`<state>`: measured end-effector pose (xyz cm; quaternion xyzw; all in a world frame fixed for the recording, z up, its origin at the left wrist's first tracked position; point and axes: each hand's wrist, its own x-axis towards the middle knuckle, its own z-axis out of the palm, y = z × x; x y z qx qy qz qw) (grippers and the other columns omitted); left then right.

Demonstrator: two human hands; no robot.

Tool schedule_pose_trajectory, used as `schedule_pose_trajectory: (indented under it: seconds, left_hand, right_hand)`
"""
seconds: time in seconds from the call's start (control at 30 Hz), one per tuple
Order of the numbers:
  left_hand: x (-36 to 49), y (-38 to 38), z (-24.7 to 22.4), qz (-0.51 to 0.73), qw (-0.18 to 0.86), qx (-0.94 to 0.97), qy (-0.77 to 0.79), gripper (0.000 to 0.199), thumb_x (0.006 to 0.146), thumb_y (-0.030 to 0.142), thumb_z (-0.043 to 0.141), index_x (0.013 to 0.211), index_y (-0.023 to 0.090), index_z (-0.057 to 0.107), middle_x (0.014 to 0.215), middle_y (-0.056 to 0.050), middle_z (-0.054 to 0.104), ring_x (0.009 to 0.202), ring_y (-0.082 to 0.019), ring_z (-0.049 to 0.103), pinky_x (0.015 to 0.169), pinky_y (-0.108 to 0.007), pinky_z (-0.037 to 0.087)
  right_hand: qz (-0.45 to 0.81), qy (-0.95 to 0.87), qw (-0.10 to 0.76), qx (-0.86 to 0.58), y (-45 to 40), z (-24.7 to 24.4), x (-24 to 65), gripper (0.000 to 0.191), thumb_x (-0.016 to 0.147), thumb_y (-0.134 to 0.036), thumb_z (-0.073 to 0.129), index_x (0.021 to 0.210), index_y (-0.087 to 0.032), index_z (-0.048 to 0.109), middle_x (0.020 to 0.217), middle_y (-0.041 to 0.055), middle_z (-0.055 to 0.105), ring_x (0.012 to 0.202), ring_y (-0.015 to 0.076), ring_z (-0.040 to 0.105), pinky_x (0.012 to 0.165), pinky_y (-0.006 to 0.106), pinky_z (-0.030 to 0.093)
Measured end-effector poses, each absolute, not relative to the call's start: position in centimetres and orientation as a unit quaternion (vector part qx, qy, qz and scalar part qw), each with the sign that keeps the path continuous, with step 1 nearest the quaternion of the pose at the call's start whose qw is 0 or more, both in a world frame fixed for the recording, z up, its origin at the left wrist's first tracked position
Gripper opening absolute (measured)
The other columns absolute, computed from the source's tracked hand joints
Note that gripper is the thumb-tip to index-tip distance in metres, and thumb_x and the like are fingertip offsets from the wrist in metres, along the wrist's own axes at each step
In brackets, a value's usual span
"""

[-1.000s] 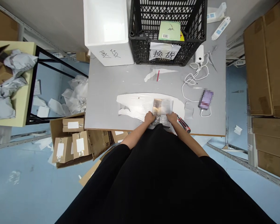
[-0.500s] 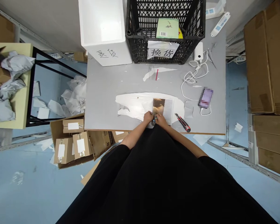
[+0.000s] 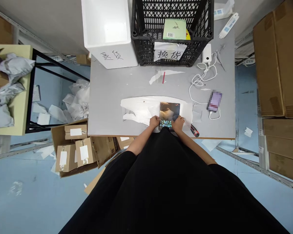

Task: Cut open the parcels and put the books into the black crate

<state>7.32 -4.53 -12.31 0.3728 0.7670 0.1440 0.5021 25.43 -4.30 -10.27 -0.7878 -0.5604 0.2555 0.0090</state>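
A book with a dark photo cover and pale blue-white lettering lies closed near the table's front edge. Beneath it is a torn white plastic mailing bag. My left hand is closed on the book's lower left edge. At the lower right edge, my right hand holds the book, with the thumb over the cover. My dark clothing hides the book's bottom end. A red and black box cutter lies just right of my right hand, its front part covered by white sheeting.
A white bin and a black crate holding a green book stand at the back. A phone on a white cable lies right. Cardboard boxes sit below the table's left side.
The book's cover has swung over to the right and now lies flat over the page that was showing. My right hand moved right with it; my left hand stayed at the left edge.
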Motion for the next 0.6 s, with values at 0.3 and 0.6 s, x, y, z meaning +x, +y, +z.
schedule_pose_trajectory:
  seconds: [0.3,0.6]
  left_hand:
    - [7.6,-4.4,-11.3,0.164,0.534,0.353,0.750,0.010,0.080,0.012,0.066,0.083,0.019,0.061,0.081,-0.002,0.069,0.090,-0.019,0.066,0.090,-0.030,0.047]
    - [8.3,-5.5,-8.5,0.312,0.635,0.288,0.645,0.016,0.085,0.022,0.063,0.095,0.022,0.051,0.062,0.007,0.053,0.062,-0.011,0.055,0.068,-0.023,0.046]
  right_hand:
    - [0.318,-0.519,-0.004,-0.794,-3.7,-11.5,27.7,0.052,0.079,-0.032,0.070,0.122,-0.012,0.048,0.124,0.0220,0.056,0.114,0.0352,0.058,0.100,0.044,0.043]
    - [0.342,-0.510,0.075,-0.786,-3.0,-10.4,27.9,0.052,0.078,-0.029,0.063,0.126,-0.011,0.051,0.122,0.0206,0.060,0.116,0.0314,0.058,0.103,0.044,0.043]
